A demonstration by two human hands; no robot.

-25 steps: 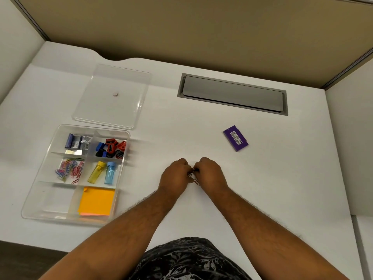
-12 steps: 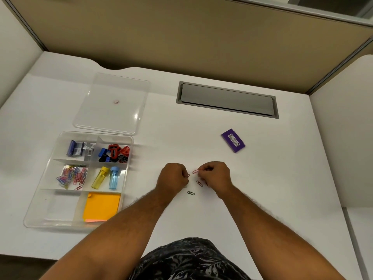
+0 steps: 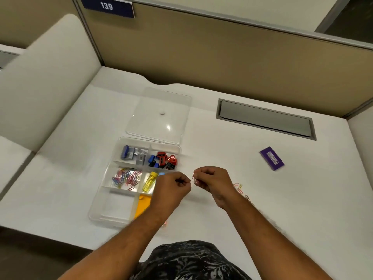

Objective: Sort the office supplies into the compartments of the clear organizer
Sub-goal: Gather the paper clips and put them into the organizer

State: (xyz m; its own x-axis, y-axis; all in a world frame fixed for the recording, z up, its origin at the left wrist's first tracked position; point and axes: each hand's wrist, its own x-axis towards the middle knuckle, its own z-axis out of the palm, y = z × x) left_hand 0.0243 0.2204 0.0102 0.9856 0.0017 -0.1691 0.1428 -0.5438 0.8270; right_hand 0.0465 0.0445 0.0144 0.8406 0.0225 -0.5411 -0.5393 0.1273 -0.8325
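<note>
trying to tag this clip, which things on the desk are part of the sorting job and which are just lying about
Part of the job:
- clear organizer
- paper clips pinched in the right hand
- loose paper clips on the desk
- purple box, not yet sorted
- left hand

Just lying about:
- clear lid, set beyond the organizer
- grey cable hatch
- sign 139

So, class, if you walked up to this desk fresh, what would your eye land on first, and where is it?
First the two hands meeting mid-desk: the right hand pinches a few paper clips, with the curled left hand close beside it. Next, the clear organizer at the left, bright with coloured clips, red and blue sharpeners and an orange pad. A purple box lies alone at the right.
</note>
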